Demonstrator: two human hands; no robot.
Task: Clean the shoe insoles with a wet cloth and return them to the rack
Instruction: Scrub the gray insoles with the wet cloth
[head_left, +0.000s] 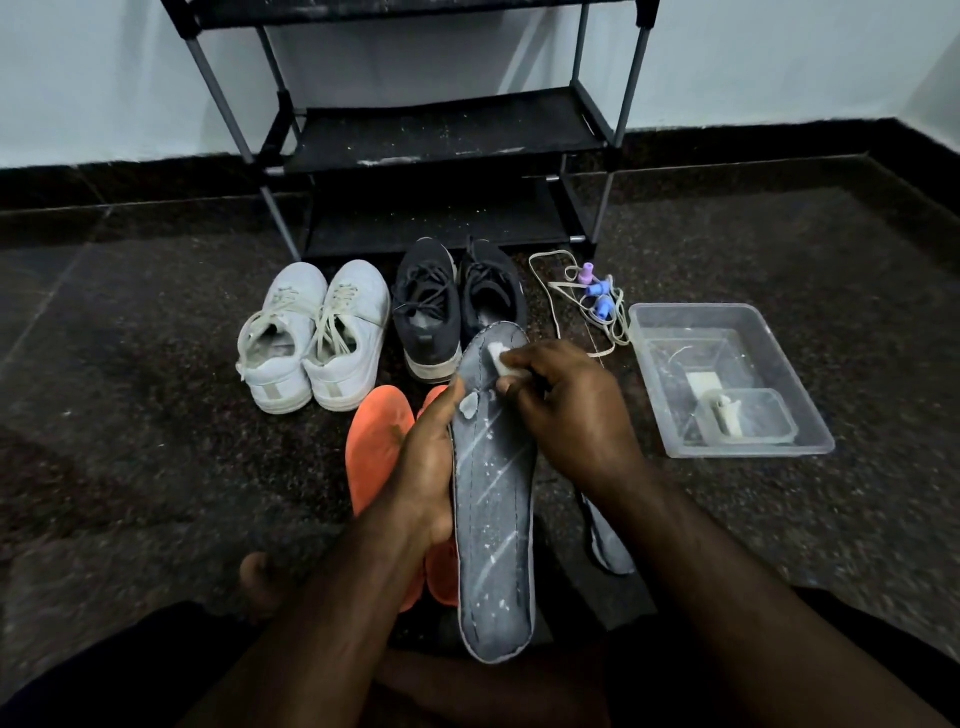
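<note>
My right hand (566, 410) had its fingers curled, pinching a small white cloth (497, 358) against the toe end of the grey insole (493, 499). My left hand (423, 467) gripped that insole along its left edge, thumb laid on the upper face and the other fingers hidden behind it. The insole stood lengthwise away from me, heel nearest, its surface streaked and flecked with white. Beneath it, two orange insoles (374, 447) lay on the dark floor (156, 441), partly covered by my left hand and forearm. A second grey insole (610, 545) lay on the floor under my right forearm. Beyond stood the white sneakers (311, 338) and, to their right, the black sneakers (452, 306), both before the black shoe rack (441, 135). Right of these lay loose laces (576, 306); further right, a clear plastic tub (727, 384) holding a smaller container.
</note>
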